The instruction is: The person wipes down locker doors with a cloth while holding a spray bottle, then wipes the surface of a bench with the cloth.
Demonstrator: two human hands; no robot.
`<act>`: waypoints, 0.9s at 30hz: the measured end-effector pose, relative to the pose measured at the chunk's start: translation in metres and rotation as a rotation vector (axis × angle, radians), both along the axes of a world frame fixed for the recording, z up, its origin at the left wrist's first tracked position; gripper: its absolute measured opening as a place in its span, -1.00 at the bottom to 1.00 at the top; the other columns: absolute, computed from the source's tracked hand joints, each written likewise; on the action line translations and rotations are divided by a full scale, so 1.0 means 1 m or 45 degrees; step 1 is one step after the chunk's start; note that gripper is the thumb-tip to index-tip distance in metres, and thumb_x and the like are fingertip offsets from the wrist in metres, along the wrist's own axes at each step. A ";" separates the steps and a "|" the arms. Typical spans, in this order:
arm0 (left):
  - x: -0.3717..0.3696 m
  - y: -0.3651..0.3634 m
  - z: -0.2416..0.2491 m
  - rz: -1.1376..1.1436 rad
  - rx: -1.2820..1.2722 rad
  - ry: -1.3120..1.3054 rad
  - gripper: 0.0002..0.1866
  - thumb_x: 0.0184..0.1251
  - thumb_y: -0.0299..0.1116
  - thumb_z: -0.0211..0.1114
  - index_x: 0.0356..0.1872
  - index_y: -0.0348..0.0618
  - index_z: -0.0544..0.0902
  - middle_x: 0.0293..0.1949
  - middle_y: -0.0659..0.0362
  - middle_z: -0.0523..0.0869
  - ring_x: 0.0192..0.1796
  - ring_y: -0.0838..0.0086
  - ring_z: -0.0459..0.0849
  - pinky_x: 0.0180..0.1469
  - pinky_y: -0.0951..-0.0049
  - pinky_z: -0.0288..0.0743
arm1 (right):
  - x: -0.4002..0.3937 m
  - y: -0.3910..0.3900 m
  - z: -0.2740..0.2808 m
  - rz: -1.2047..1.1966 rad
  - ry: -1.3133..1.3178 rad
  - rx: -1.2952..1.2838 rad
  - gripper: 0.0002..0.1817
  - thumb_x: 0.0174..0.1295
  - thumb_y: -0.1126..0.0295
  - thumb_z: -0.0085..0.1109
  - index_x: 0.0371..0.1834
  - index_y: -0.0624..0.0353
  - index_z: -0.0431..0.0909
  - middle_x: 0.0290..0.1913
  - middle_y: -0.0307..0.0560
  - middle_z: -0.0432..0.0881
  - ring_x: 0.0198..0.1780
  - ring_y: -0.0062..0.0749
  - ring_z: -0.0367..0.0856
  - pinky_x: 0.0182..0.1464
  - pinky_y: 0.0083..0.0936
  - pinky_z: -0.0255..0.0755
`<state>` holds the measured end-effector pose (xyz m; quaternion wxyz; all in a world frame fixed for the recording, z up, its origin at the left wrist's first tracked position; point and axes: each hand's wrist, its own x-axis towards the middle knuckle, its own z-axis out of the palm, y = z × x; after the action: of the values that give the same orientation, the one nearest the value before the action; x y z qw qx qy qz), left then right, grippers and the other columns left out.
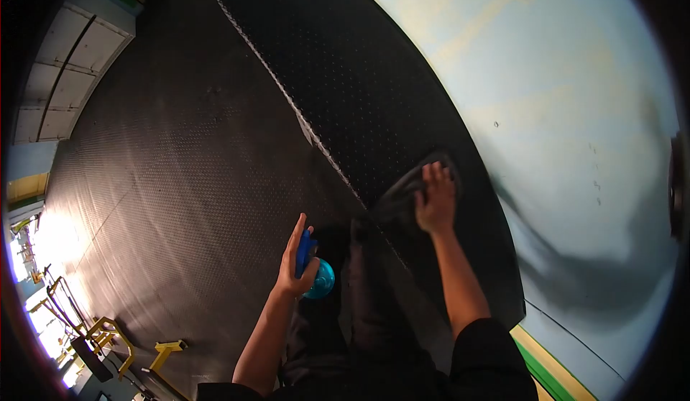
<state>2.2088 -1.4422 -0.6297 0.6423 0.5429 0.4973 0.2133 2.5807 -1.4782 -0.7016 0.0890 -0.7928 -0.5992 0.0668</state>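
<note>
My left hand (pixel 295 261) is closed around a spray bottle with a blue trigger head (pixel 306 249) and a turquoise, see-through body (pixel 320 280). It hangs in front of my dark trousers, above the floor. Farther right, my right hand (pixel 437 198) lies flat, palm down, with the thumb apart from the fingers. Under it is what looks like a dark cloth (pixel 406 185), spread on a black studded mat (pixel 359 92). The palm side of the right hand is hidden.
A pale blue and yellow wall (pixel 568 99) borders the mat on the right. A worn seam (pixel 284 92) separates the mat from the dark textured floor (pixel 187 135). Yellow-framed gym equipment (pixel 108 336) stands at lower left. Pale panels (pixel 72 63) line the upper left.
</note>
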 end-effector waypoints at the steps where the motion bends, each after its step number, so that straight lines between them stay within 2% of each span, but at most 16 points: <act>1: 0.001 -0.004 -0.003 -0.013 0.013 -0.009 0.05 -0.08 -0.67 0.04 0.66 -0.07 0.10 0.60 -0.11 0.24 0.56 -0.01 0.35 0.50 0.02 0.35 | 0.027 0.005 -0.005 -0.076 -0.041 0.046 -0.17 0.31 0.05 0.18 0.65 -0.07 0.17 0.65 0.04 0.16 0.64 0.17 0.08 0.55 0.17 0.06; 5: 0.009 -0.025 -0.023 0.014 0.033 -0.058 0.05 -0.09 -0.68 0.04 0.66 -0.07 0.11 0.60 -0.10 0.24 0.56 -0.04 0.35 0.51 0.00 0.34 | 0.080 0.070 -0.018 -0.405 -0.161 0.044 -0.14 0.30 -0.06 0.12 0.64 0.00 0.16 0.62 0.12 0.18 0.62 0.19 0.08 0.50 0.26 0.09; 8: 0.025 -0.032 -0.035 -0.002 0.120 -0.054 0.05 -0.09 -0.67 0.06 0.65 -0.10 0.12 0.62 -0.10 0.20 0.56 -0.06 0.33 0.52 -0.02 0.32 | 0.034 0.095 -0.022 -0.419 -0.264 0.106 -0.15 0.30 -0.16 0.08 0.57 0.11 0.26 0.60 0.14 0.22 0.60 0.23 0.10 0.51 0.29 0.05; 9: 0.035 -0.034 -0.034 -0.002 0.122 -0.053 0.05 -0.09 -0.67 0.06 0.65 -0.10 0.12 0.62 -0.10 0.20 0.56 -0.06 0.33 0.52 -0.02 0.32 | 0.010 0.097 0.003 -0.196 -0.144 -0.159 -0.16 0.33 -0.17 0.04 0.54 0.18 0.30 0.61 0.17 0.20 0.64 0.25 0.02 0.56 0.28 -0.04; 10: 0.045 -0.035 -0.030 0.015 0.097 -0.015 0.04 -0.08 -0.66 0.06 0.65 -0.11 0.12 0.62 -0.11 0.20 0.59 -0.06 0.28 0.54 -0.03 0.27 | -0.015 0.089 -0.008 -0.113 -0.052 0.049 -0.17 0.32 -0.14 0.09 0.56 0.12 0.30 0.62 0.11 0.20 0.66 0.25 -0.03 0.59 0.26 -0.09; 11: 0.053 -0.036 -0.026 0.028 0.073 0.024 0.03 -0.08 -0.65 0.07 0.65 -0.13 0.13 0.62 -0.12 0.19 0.61 -0.06 0.23 0.56 -0.03 0.22 | -0.038 0.080 -0.002 -0.007 0.044 0.054 -0.15 0.33 -0.11 0.11 0.58 0.17 0.26 0.62 0.12 0.20 0.66 0.21 -0.01 0.57 0.26 -0.04; 12: 0.060 -0.037 -0.022 0.019 0.079 0.030 0.03 -0.08 -0.65 0.07 0.65 -0.13 0.13 0.62 -0.12 0.19 0.61 -0.06 0.23 0.56 -0.03 0.22 | -0.059 0.063 -0.003 0.061 0.117 0.032 -0.18 0.34 -0.10 0.10 0.58 0.13 0.26 0.63 0.09 0.19 0.66 0.18 0.01 0.57 0.25 -0.04; 14: 0.075 -0.038 -0.018 -0.011 0.351 0.233 0.03 -0.08 -0.63 0.09 0.64 -0.15 0.14 0.63 -0.14 0.17 0.66 -0.05 0.10 0.61 -0.02 0.10 | -0.082 0.019 0.001 0.198 0.233 -0.051 -0.23 0.36 -0.05 0.09 0.59 0.02 0.26 0.64 -0.01 0.18 0.66 0.11 0.06 0.57 0.22 -0.02; 16: 0.078 -0.041 -0.030 0.003 0.406 0.257 0.03 -0.09 -0.63 0.10 0.64 -0.15 0.14 0.63 -0.14 0.15 0.67 -0.05 0.06 0.62 -0.01 0.05 | -0.086 -0.038 0.009 0.342 0.297 -0.155 -0.26 0.33 0.01 0.13 0.59 -0.11 0.29 0.64 -0.13 0.21 0.65 0.00 0.10 0.57 0.20 0.01; 18: 0.084 -0.042 -0.040 0.069 0.409 0.252 0.04 -0.10 -0.63 0.11 0.64 -0.15 0.14 0.64 -0.15 0.10 0.68 -0.06 0.03 0.64 0.00 0.01 | -0.060 -0.080 0.014 0.407 0.302 -0.188 -0.26 0.30 0.04 0.17 0.58 -0.17 0.31 0.64 -0.19 0.22 0.65 -0.06 0.12 0.57 0.18 0.04; 20: 0.098 -0.045 -0.036 0.061 0.385 0.230 0.05 -0.11 -0.64 0.11 0.64 -0.15 0.14 0.64 -0.16 0.09 0.68 -0.07 0.03 0.64 -0.02 0.02 | -0.015 -0.113 0.021 0.370 0.377 -0.400 -0.24 0.23 0.11 0.21 0.58 -0.24 0.32 0.63 -0.24 0.25 0.64 -0.08 0.16 0.56 0.15 0.07; 22: 0.107 -0.053 -0.029 0.064 0.354 0.232 0.05 -0.11 -0.64 0.11 0.64 -0.14 0.14 0.64 -0.17 0.08 0.68 -0.07 0.03 0.63 -0.04 0.03 | 0.046 -0.128 0.005 0.313 0.241 -0.255 -0.19 0.19 0.13 0.21 0.60 -0.21 0.28 0.63 -0.18 0.26 0.63 -0.04 0.17 0.56 0.16 0.08; 24: 0.118 -0.059 -0.023 -0.081 0.373 0.309 0.05 -0.10 -0.61 0.12 0.64 -0.14 0.14 0.64 -0.19 0.08 0.68 -0.08 0.03 0.61 -0.08 0.06 | 0.103 -0.118 -0.021 0.111 0.007 -0.145 -0.16 0.18 0.11 0.20 0.62 -0.12 0.25 0.63 -0.06 0.24 0.64 0.05 0.15 0.55 0.18 0.08; 26: 0.123 -0.071 -0.031 -0.084 0.361 0.284 0.05 -0.10 -0.59 0.13 0.65 -0.14 0.13 0.64 -0.19 0.08 0.68 -0.08 0.02 0.61 -0.09 0.05 | 0.138 -0.083 -0.031 -0.108 -0.002 0.000 -0.16 0.20 0.10 0.18 0.62 -0.02 0.24 0.65 0.02 0.19 0.65 0.12 0.10 0.56 0.20 0.05; 27: 0.125 -0.080 -0.033 -0.089 0.345 0.247 0.05 -0.09 -0.57 0.14 0.65 -0.14 0.13 0.64 -0.19 0.07 0.68 -0.08 0.02 0.62 -0.11 0.05 | 0.136 -0.069 -0.034 -0.108 0.017 -0.018 -0.16 0.20 0.10 0.18 0.62 -0.02 0.24 0.65 0.02 0.19 0.65 0.12 0.10 0.56 0.20 0.05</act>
<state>2.3337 -1.5225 -0.6622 0.5193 0.6595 0.5043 0.2026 2.7171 -1.5474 -0.7356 0.0900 -0.8177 -0.5640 0.0725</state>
